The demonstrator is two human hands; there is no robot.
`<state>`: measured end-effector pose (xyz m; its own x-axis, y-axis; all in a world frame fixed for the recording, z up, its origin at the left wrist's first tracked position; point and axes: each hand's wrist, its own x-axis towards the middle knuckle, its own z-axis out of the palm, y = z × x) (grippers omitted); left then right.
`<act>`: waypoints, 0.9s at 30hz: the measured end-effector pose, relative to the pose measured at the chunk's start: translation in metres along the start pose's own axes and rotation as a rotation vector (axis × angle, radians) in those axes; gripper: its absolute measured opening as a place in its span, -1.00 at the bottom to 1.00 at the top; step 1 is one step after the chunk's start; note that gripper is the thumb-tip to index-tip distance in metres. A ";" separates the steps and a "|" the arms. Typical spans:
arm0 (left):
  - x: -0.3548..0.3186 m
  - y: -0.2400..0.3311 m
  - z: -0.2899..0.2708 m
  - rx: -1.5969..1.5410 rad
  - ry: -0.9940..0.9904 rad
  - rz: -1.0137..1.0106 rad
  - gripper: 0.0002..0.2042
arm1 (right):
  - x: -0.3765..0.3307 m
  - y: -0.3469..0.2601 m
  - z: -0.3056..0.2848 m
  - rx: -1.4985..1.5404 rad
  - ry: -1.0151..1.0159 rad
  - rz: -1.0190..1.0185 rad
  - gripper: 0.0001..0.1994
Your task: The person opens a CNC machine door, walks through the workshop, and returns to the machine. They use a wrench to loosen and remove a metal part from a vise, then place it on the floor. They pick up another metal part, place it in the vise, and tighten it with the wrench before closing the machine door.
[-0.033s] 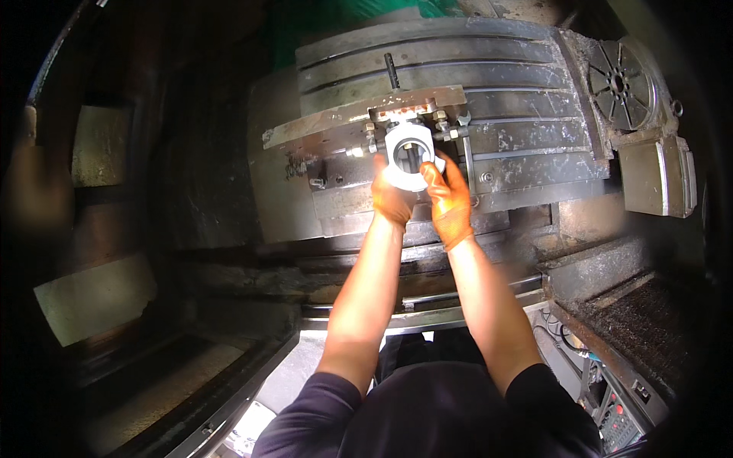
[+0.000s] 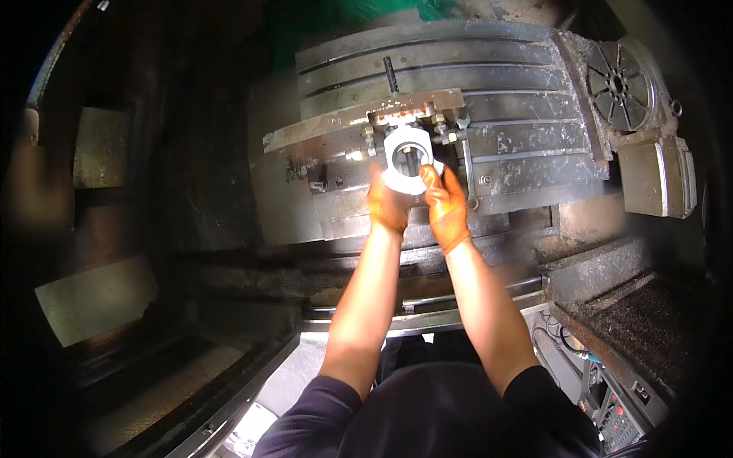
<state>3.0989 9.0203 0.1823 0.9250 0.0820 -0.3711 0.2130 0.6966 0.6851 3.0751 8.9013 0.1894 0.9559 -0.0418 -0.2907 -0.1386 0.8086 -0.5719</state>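
Both my hands wear orange gloves and reach into a milling machine. My left hand (image 2: pixel 388 204) and my right hand (image 2: pixel 447 210) grip the lower edge of a bright metal ring-shaped part (image 2: pixel 406 155) from either side. The part rests against a clamping fixture (image 2: pixel 405 116) bolted to the grey slotted machine table (image 2: pixel 519 84). A long flat bar (image 2: pixel 321 131) of the fixture runs off to the left. A slim wrench-like tool (image 2: pixel 467 164) lies just right of the part.
A round slotted rotary plate (image 2: pixel 622 84) and a boxy grey housing (image 2: pixel 657 179) stand at the table's right end. Dark machine walls enclose the left side. A control panel with buttons (image 2: pixel 615 424) sits at the lower right, near chip-covered ledges (image 2: pixel 641 320).
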 end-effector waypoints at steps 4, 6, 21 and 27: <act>-0.047 0.041 0.017 0.954 0.204 0.648 -0.52 | -0.003 0.001 0.009 -0.031 -0.026 -0.049 -0.67; -0.047 0.085 0.038 1.433 -0.142 0.977 -0.47 | -0.003 -0.002 0.015 -0.194 0.015 -0.050 -0.62; -0.021 0.118 0.097 2.309 -0.595 0.681 -0.33 | 0.004 -0.045 -0.022 -0.638 -0.241 -0.002 -0.43; -0.019 0.123 0.124 2.276 -0.685 0.461 -0.38 | 0.024 -0.113 -0.129 -1.788 0.288 -0.240 -0.58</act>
<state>3.1469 9.0168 0.3512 0.8213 -0.5285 -0.2149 -0.5122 -0.8489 0.1304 3.0808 8.7336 0.1482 0.9520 -0.2939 -0.0852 -0.2845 -0.7478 -0.5998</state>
